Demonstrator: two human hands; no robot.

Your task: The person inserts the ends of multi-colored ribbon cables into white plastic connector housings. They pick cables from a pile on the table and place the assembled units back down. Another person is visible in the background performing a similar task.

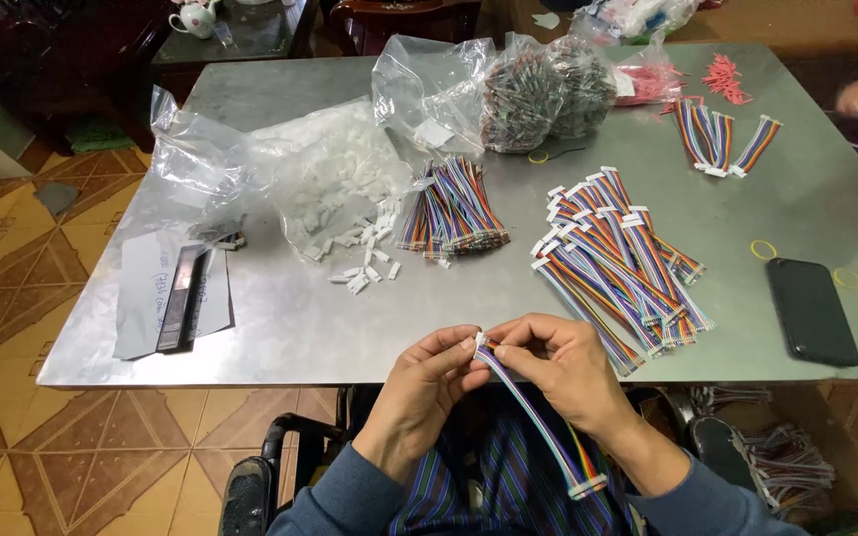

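Both hands meet just below the metal table (290, 328) edge, pinching the upper end of a rainbow ribbon cable (538, 417). The left hand (429, 382) and right hand (558, 362) have fingertips clamped on its white connector (482, 342). The cable trails down over the lap to a second connector (588, 486).

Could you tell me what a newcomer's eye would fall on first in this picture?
First, the left hand and right hand, pinching the white end of a rainbow ribbon cable at the table's near edge. Next, the big fan of matching cables just beyond the right hand. Then the clear bag of white connectors spilling out, left of centre.
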